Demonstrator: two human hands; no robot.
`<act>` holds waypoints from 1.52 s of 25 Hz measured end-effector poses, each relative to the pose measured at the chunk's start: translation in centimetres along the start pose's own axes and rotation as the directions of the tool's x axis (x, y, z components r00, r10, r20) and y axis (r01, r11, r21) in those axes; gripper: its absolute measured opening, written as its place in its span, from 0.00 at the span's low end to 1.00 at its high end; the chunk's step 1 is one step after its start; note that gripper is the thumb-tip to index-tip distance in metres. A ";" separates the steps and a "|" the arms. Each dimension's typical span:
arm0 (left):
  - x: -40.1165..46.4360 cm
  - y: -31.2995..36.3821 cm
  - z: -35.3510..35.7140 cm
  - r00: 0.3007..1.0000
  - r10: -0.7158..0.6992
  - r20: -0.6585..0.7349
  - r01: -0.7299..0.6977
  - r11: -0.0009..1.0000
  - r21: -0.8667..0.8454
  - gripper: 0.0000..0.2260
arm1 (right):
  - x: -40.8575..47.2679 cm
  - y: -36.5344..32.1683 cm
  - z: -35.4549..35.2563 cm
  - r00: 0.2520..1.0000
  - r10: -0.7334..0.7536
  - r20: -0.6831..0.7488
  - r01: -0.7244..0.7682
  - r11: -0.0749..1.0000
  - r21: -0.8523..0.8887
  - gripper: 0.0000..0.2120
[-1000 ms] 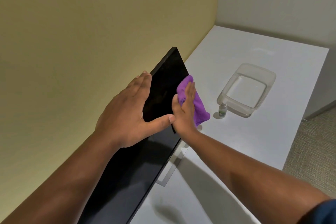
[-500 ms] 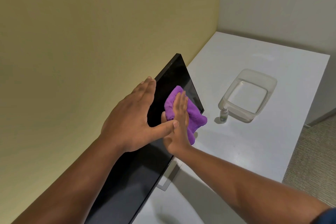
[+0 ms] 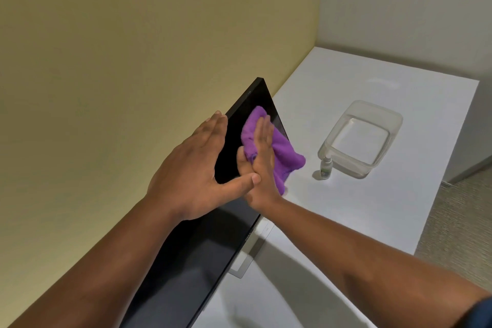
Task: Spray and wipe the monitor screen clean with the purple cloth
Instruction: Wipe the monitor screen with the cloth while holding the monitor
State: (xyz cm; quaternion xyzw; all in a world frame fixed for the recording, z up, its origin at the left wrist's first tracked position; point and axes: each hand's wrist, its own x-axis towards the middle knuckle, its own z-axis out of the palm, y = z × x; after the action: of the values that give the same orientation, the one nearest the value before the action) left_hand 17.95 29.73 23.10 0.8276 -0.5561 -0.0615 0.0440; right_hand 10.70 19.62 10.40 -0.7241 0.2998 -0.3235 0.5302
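Observation:
A black monitor (image 3: 202, 253) stands on the white desk, seen edge-on along the yellow wall. My right hand (image 3: 259, 165) presses the purple cloth (image 3: 283, 152) flat against the upper right part of the screen, fingers straight, thumb tucked under the cloth. The cloth bunches and hangs past the monitor's right edge. My left hand (image 3: 195, 168) grips the monitor's top edge, fingers over the back, thumb across the screen front touching my right hand. A small spray bottle (image 3: 325, 168) stands on the desk to the right of the monitor.
A clear plastic tub (image 3: 330, 145) sits on the white desk (image 3: 372, 208) just behind the spray bottle. The monitor's silver stand base (image 3: 249, 255) shows below the screen. Grey carpet lies past the desk's right edge.
My right hand has slid the cloth up and left over the screen, from the right edge onto the upper area. My left hand holds its grip on the top edge.

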 end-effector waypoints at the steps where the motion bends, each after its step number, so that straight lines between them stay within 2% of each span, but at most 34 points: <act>1: 0.0 0.1 0.0 1.000 0.003 0.001 -0.003 1.000 -0.008 0.53 | 0.6 0.4 -0.5 0.996 0.083 -0.020 -0.082 0.996 0.021 0.34; 3: 0.0 0.2 0.0 1.000 0.003 -0.002 -0.003 1.000 -0.013 0.53 | 3.7 -0.4 -1.7 0.962 0.266 -0.069 -0.259 0.961 0.096 0.33; 4: 0.0 0.2 0.0 1.000 0.000 -0.005 0.000 1.000 -0.009 0.53 | 5.1 -1.3 -2.0 0.959 0.268 -0.087 -0.257 0.959 0.122 0.33; 7: 0.0 0.0 0.0 1.000 -0.013 0.008 0.013 1.000 -0.001 0.54 | 4.1 -2.9 -0.6 0.997 0.037 -0.071 -0.032 0.997 0.063 0.36; 9: 0.0 0.0 -0.1 1.000 -0.011 0.016 0.011 1.000 -0.003 0.53 | 1.1 -1.3 -0.1 0.997 -0.076 0.023 0.076 0.997 -0.007 0.37; 11: 0.3 0.1 -0.1 1.000 -0.003 0.013 0.003 1.000 -0.017 0.53 | 1.1 0.1 -1.2 1.000 -0.003 0.022 0.002 0.999 0.037 0.34; 13: 0.3 0.1 0.0 1.000 -0.003 0.007 0.003 0.999 -0.032 0.52 | 3.7 -0.5 -2.3 0.980 0.195 -0.038 -0.191 0.977 0.099 0.33; 14: 0.3 0.1 0.0 1.000 -0.006 0.001 0.007 0.999 -0.035 0.51 | 5.0 -1.1 -2.5 0.969 0.240 -0.061 -0.232 0.966 0.115 0.33; 15: 0.3 0.0 0.0 1.000 -0.009 -0.003 0.008 0.999 -0.037 0.52 | 5.5 -1.7 -2.2 0.975 0.211 -0.070 -0.202 0.972 0.116 0.33; 18: 0.1 0.0 0.1 1.000 -0.009 -0.004 0.009 0.999 -0.044 0.52 | 2.3 -2.6 0.1 0.997 -0.073 -0.010 0.073 0.997 0.024 0.36; 20: 0.2 -0.1 0.1 1.000 -0.011 0.004 0.011 0.999 -0.052 0.52 | -0.7 -0.6 0.3 0.990 -0.131 0.053 0.132 0.991 -0.012 0.38; 21: 0.2 0.0 0.1 1.000 -0.012 0.003 0.012 0.998 -0.058 0.52 | -0.6 0.3 -0.2 0.996 -0.078 0.049 0.078 0.997 0.002 0.38; 24: 0.2 0.0 0.1 1.000 -0.009 -0.003 0.009 0.998 -0.067 0.53 | 3.4 -0.5 -1.8 0.976 0.215 -0.037 -0.215 0.977 0.010 0.34; 25: 0.2 0.0 0.1 1.000 -0.008 -0.006 0.007 0.998 -0.064 0.54 | 4.6 -1.4 -1.8 0.975 0.211 -0.065 -0.209 0.977 0.030 0.34; 26: 0.2 0.0 0.2 1.000 -0.006 -0.009 0.006 0.998 -0.057 0.54 | 4.9 -2.3 -1.3 0.988 0.141 -0.064 -0.139 0.990 0.033 0.35; 28: 0.1 -0.2 0.2 1.000 -0.004 -0.017 0.004 0.999 -0.042 0.53 | 2.5 -2.9 0.2 0.999 -0.010 0.048 0.013 0.997 -0.071 0.38; 30: 0.2 -0.2 0.2 1.000 -0.008 -0.008 0.008 0.999 -0.051 0.53 | -1.8 -1.4 0.7 0.958 -0.018 0.286 0.070 0.982 -0.175 0.42; 31: 0.1 -0.1 0.1 1.000 -0.009 -0.001 0.009 0.998 -0.057 0.53 | -2.7 -0.5 0.2 0.953 -0.002 0.303 0.040 0.992 -0.120 0.39; 33: 0.1 -0.1 0.1 1.000 -0.009 0.002 0.009 0.998 -0.070 0.54 | -1.0 0.0 -0.8 0.991 0.013 0.133 -0.015 1.000 0.015 0.39; 35: 0.1 0.0 0.1 1.000 -0.008 -0.015 0.007 0.995 -0.100 0.55 | 2.4 -1.5 -1.4 0.989 0.147 -0.013 -0.146 0.988 0.040 0.36; 36: 0.0 0.1 0.1 1.000 -0.009 -0.027 0.006 0.993 -0.118 0.55 | 3.4 -2.2 -1.3 0.987 0.156 -0.041 -0.155 0.987 0.040 0.35; 38: -0.1 0.2 0.0 0.999 -0.014 -0.045 0.007 0.987 -0.161 0.55 | 2.5 -3.0 -0.1 1.000 0.012 0.003 -0.012 0.997 -0.073 0.39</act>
State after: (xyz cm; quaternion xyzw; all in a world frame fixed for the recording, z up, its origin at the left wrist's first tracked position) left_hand 17.73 29.77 23.13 0.8255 -0.5439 -0.0873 0.1230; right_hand 12.39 18.42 13.71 -0.7417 0.3147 -0.3078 0.5060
